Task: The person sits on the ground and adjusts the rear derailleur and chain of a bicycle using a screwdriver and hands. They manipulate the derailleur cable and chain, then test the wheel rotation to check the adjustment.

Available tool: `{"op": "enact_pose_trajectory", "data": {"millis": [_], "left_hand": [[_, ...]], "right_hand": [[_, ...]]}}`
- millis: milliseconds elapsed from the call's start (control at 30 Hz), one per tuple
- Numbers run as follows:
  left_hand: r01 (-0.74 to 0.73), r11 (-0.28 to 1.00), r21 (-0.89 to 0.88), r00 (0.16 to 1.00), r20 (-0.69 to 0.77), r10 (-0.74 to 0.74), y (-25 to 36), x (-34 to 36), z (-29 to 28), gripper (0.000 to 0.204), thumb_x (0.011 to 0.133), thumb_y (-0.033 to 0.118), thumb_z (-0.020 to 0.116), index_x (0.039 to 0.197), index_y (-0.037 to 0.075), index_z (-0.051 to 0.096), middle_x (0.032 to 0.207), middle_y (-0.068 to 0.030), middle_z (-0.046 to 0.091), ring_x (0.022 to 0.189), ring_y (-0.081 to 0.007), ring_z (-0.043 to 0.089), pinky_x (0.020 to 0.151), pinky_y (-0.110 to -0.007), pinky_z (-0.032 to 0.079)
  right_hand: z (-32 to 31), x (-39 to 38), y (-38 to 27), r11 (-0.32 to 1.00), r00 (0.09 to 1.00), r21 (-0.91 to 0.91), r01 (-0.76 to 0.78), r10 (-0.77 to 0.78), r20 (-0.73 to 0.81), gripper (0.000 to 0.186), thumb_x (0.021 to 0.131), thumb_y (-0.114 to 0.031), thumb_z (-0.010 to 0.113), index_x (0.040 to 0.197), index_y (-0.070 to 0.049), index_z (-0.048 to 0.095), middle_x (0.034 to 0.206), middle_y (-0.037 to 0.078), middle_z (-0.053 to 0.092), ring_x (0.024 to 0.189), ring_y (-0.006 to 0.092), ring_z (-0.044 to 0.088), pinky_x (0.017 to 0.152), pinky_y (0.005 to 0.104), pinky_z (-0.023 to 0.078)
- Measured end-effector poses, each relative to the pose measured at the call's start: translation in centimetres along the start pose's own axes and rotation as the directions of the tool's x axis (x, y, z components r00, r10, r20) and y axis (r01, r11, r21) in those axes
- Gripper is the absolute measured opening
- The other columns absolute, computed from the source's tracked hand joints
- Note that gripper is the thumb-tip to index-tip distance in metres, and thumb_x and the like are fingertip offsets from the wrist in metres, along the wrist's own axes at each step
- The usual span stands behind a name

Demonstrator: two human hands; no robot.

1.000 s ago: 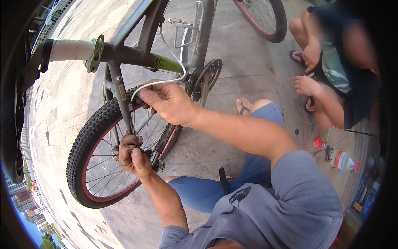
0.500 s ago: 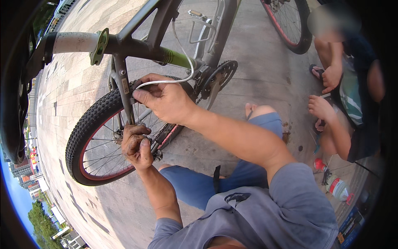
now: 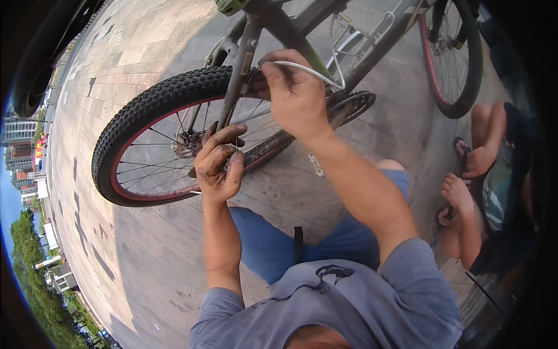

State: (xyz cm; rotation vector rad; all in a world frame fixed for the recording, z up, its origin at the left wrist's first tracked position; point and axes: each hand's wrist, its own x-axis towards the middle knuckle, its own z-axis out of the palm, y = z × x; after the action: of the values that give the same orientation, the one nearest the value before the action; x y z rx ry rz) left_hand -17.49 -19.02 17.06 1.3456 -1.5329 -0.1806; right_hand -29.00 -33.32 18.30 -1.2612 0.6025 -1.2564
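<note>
A bicycle with a dark grey and green frame stands before me, its knobby rear tyre at the left. My right hand pinches the white cable housing near its end, beside the seat stay. The housing curves from there toward the frame. Below it and to the left, my left hand, dark with grease, is closed with thumb against curled fingers. A thin wire shows at its fingertips, near the rear wheel's spokes. Beside that wrist a short white end sticks out; what it belongs to is hidden.
The crankset lies beyond my right hand, the front wheel at the upper right. On the right another person crouches, hands near their knees. The saddle fills the upper left edge. Stone paving spreads beneath.
The view has turned, so the bicycle sits farther right and higher. Both hands appear shifted right and up, the right still gripping the white housing. The bottle at the right is out of clear sight.
</note>
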Motion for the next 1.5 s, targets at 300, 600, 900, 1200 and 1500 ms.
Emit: {"op": "enact_pose_trajectory", "data": {"millis": [300,600,900,1200,1500], "left_hand": [[-0.144,0.913,0.382,0.99,0.041,0.138,0.8,0.6,1.9,0.005,0.073,0.002,0.065,0.075,0.003,0.061,0.115,-0.0155,0.066,0.096,-0.0242,0.067,0.101,-0.046,0.032],[0.088,0.935,0.344,0.946,-0.324,0.03,2.4,-5.4,3.7,0.043,0.067,0.003,0.07,0.109,0.006,0.063,0.104,-0.0083,0.064,0.091,-0.026,0.059,0.087,-0.041,0.039],[0.318,0.85,0.42,0.941,-0.247,-0.231,-2.5,-14.5,-6.3,0.026,0.074,0.0,0.067,0.1,0.005,0.068,0.093,-0.0086,0.066,0.086,-0.0266,0.061,0.078,-0.035,0.044],[0.263,0.923,0.28,0.964,-0.099,-0.245,-4.4,-14.3,-12.8,0.031,0.074,-0.005,0.064,0.104,0.003,0.066,0.085,-0.0101,0.061,0.073,-0.0254,0.059,0.066,-0.033,0.047],[0.138,0.883,0.448,0.979,-0.197,-0.054,-2.1,-14.7,-19.5,0.025,0.08,-0.005,0.064,0.104,0.001,0.066,0.079,-0.0086,0.06,0.065,-0.0204,0.057,0.058,-0.029,0.046]], "right_hand": [[-2.7,-1.8,-2.0,0.983,0.994,0.183,-0.017,-0.004,0.11,0.014,0.098,-0.014,0.052,0.106,-0.002,0.051,0.088,0.007,0.064,0.073,0.0113,0.063,0.062,0.0236,0.054],[-6.8,-1.5,-6.6,0.714,0.911,0.671,-0.201,-0.116,0.396,0.026,0.099,-0.029,0.047,0.117,-0.011,0.052,0.117,0.007,0.052,0.106,0.0212,0.046,0.089,0.0349,0.037],[-6.3,-2.9,-9.0,0.697,0.891,0.639,-0.325,0.0,0.454,0.02,0.095,-0.015,0.053,0.109,-0.001,0.054,0.11,0.005,0.05,0.108,0.0186,0.047,0.09,0.0313,0.042],[-5.6,-1.1,-11.5,0.513,0.915,0.786,-0.346,-0.001,0.403,0.018,0.092,-0.005,0.05,0.105,0.007,0.052,0.106,0.014,0.054,0.106,0.0227,0.05,0.085,0.0328,0.047],[-6.7,1.1,-14.7,0.447,0.947,0.848,-0.287,0.0,0.32,0.016,0.09,0.001,0.044,0.104,0.008,0.044,0.095,0.014,0.047,0.095,0.0243,0.049,0.078,0.0329,0.048]]}}
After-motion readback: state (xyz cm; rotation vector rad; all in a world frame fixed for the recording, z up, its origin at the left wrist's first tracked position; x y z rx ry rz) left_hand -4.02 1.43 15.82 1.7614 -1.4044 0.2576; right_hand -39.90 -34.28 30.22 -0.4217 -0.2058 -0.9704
